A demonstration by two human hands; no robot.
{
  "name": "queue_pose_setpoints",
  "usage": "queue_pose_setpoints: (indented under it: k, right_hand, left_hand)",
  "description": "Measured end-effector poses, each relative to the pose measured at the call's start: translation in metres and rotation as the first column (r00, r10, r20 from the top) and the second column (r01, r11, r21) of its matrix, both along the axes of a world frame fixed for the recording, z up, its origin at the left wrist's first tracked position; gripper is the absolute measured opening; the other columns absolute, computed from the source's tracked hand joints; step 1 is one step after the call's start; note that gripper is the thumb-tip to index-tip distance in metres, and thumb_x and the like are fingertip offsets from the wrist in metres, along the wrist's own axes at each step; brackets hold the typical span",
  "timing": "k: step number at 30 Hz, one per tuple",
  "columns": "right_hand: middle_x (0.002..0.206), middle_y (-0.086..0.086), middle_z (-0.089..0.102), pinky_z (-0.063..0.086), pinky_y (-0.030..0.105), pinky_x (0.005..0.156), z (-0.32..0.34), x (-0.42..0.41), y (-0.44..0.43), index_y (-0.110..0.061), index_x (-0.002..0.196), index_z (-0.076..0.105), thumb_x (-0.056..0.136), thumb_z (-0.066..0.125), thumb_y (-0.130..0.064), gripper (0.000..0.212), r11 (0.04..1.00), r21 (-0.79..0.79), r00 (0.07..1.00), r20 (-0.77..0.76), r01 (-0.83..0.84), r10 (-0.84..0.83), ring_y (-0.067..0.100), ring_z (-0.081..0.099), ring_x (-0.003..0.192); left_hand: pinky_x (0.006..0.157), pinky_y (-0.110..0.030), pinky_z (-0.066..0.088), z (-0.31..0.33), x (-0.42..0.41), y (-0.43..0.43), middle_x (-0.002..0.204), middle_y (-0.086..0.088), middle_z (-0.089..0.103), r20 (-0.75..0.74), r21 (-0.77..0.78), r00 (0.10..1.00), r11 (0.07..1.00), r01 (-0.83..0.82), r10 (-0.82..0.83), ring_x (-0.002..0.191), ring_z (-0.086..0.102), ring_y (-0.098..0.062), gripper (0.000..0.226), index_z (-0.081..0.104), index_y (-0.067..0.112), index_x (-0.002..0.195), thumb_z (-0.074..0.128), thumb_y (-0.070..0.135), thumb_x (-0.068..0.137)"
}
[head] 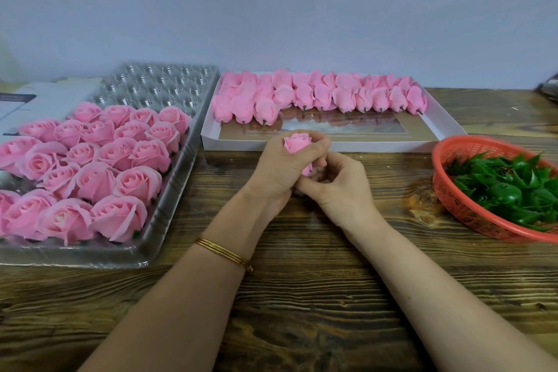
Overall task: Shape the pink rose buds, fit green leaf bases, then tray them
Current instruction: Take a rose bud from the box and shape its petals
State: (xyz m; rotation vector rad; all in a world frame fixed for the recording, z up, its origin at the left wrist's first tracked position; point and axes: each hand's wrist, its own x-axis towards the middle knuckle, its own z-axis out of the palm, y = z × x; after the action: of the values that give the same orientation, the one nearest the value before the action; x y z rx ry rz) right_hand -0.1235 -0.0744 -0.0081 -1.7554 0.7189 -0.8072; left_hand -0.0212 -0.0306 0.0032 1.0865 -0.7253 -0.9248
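A pink rose bud [297,142] sticks up out of my left hand [279,168], which is wrapped around it above the table's middle. My right hand [338,184] pinches the bud's lower end from below and to the right. Several finished pink roses [90,166] fill the near part of a clear plastic tray [169,85] on the left. Unshaped pink buds [320,94] lie in rows in a white box [347,147] behind my hands. Green leaf bases [510,187] are piled in a red basket [453,193] on the right.
The wooden table [302,296] stretches toward me under both forearms. A gold bangle [225,252] circles my left wrist. A grey-white carton [39,100] lies behind the tray at far left. A dark object [551,89] shows at the right edge. A pale wall backs everything.
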Motion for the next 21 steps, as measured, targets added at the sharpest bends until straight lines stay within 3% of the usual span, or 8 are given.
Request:
queue_pose_setpoints:
  k: [5, 10, 12, 18, 21]
  right_hand:
    - [0.069, 0.026, 0.064, 0.054, 0.053, 0.07, 0.0021, -0.002, -0.0008, -0.001, 0.076, 0.063, 0.069, 0.08, -0.009, 0.02, 0.999, 0.026, 0.998, 0.052, -0.03, 0.028, 0.024, 0.057, 0.065]
    - [0.054, -0.009, 0.055, 0.045, 0.025, 0.063, 0.0037, -0.0038, -0.002, -0.014, 0.067, 0.063, 0.079, 0.075, 0.001, 0.022, 0.99, 0.1, 0.991, 0.094, -0.102, 0.092, 0.01, 0.052, 0.06]
    - [0.051, -0.013, 0.055, 0.045, 0.018, 0.061, 0.0048, -0.0049, -0.0023, -0.015, 0.069, 0.064, 0.081, 0.073, 0.001, 0.022, 0.982, 0.133, 0.988, 0.1, -0.132, 0.119, 0.002, 0.051, 0.056]
    - [0.053, -0.011, 0.054, 0.046, 0.02, 0.061, 0.0066, -0.0059, -0.0027, -0.012, 0.073, 0.065, 0.082, 0.071, 0.002, 0.018, 0.963, 0.209, 0.983, 0.104, -0.169, 0.15, 0.004, 0.051, 0.058]
    - [0.065, 0.003, 0.057, 0.047, 0.023, 0.058, 0.0087, -0.0058, -0.0042, -0.008, 0.077, 0.065, 0.077, 0.067, 0.002, 0.01, 0.94, 0.297, 0.983, 0.122, -0.17, 0.139, 0.015, 0.055, 0.068]
  left_hand:
    - [0.054, -0.022, 0.049, 0.0016, 0.0007, 0.0019, 0.058, -0.001, 0.057, -0.015, -0.006, 0.999, 0.999, 0.048, -0.049, 0.051, 0.052, -0.012, 0.008, 0.066, 0.01, 0.089, 0.065, 0.002, 0.09]
    - [0.056, -0.025, 0.046, 0.004, 0.0018, 0.0042, 0.057, 0.002, 0.056, 0.017, 0.008, 0.997, 0.997, 0.082, -0.082, 0.054, 0.052, -0.01, 0.007, 0.066, 0.01, 0.093, 0.064, 0.004, 0.091]
    - [0.055, -0.026, 0.044, 0.0045, 0.0022, 0.0051, 0.056, 0.004, 0.056, 0.033, 0.022, 0.995, 0.996, 0.089, -0.089, 0.054, 0.053, -0.01, 0.006, 0.066, 0.011, 0.094, 0.064, 0.006, 0.091]
    - [0.051, -0.024, 0.048, 0.004, 0.002, 0.005, 0.057, 0.003, 0.058, 0.044, 0.03, 0.998, 0.999, 0.04, -0.042, 0.052, 0.055, -0.009, 0.007, 0.066, 0.012, 0.091, 0.065, 0.005, 0.091]
    - [0.053, -0.021, 0.047, 0.002, -0.0004, 0.0036, 0.057, 0.004, 0.06, 0.158, 0.027, 0.984, 0.996, -0.084, 0.078, 0.054, 0.055, -0.009, 0.011, 0.066, 0.014, 0.086, 0.068, 0.002, 0.088]
